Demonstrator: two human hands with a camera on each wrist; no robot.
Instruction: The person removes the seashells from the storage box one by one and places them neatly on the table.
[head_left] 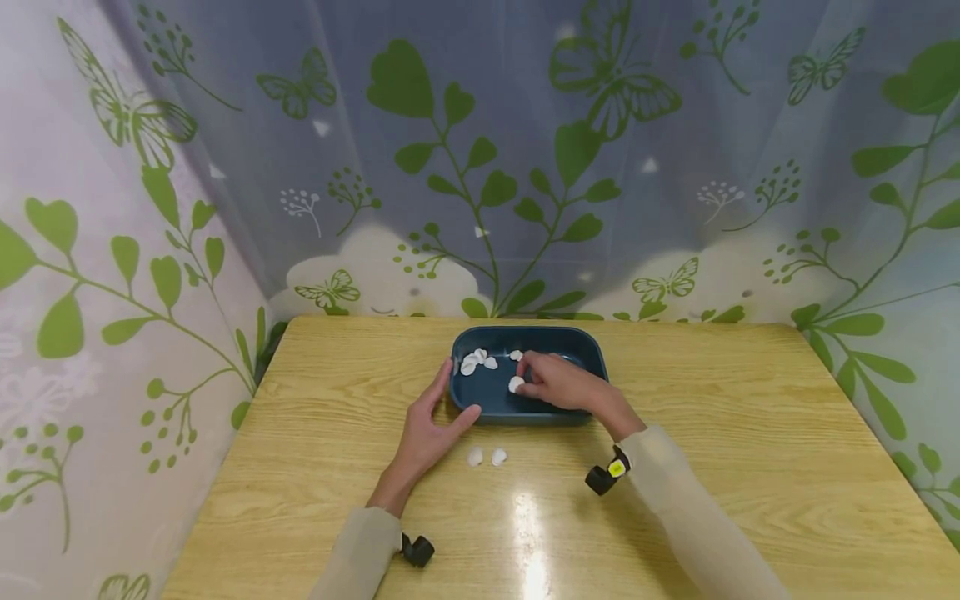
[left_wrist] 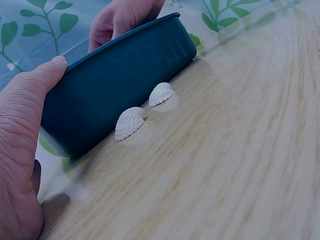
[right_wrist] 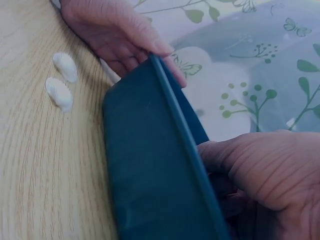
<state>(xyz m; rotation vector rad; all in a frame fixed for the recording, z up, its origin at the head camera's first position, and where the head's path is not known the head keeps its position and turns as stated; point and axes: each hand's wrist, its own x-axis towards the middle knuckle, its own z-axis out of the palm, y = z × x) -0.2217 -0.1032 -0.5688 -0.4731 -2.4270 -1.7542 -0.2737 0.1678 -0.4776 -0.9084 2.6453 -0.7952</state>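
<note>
A dark blue rectangular box [head_left: 525, 417] stands on the table with several white seashells [head_left: 469, 364] in its left part. My left hand [head_left: 426, 429] rests against the box's left end, thumb at the front rim and fingers spread along the side. Inside the box, my right hand [head_left: 566, 383] pinches a white seashell [head_left: 516, 384] with thumb and fingertips. Another shell [head_left: 516, 355] lies just beyond those fingers. In front of the box, two ribbed white shells [left_wrist: 130, 123] [left_wrist: 161, 94] sit apart on the table. The box wall hides the right fingertips in both wrist views.
The wooden table [head_left: 322, 467] has a bright glare spot near its front. A patterned curtain [head_left: 480, 208] with green leaves and butterflies hangs behind and beside the table. Each wrist wears a small black camera [head_left: 417, 551].
</note>
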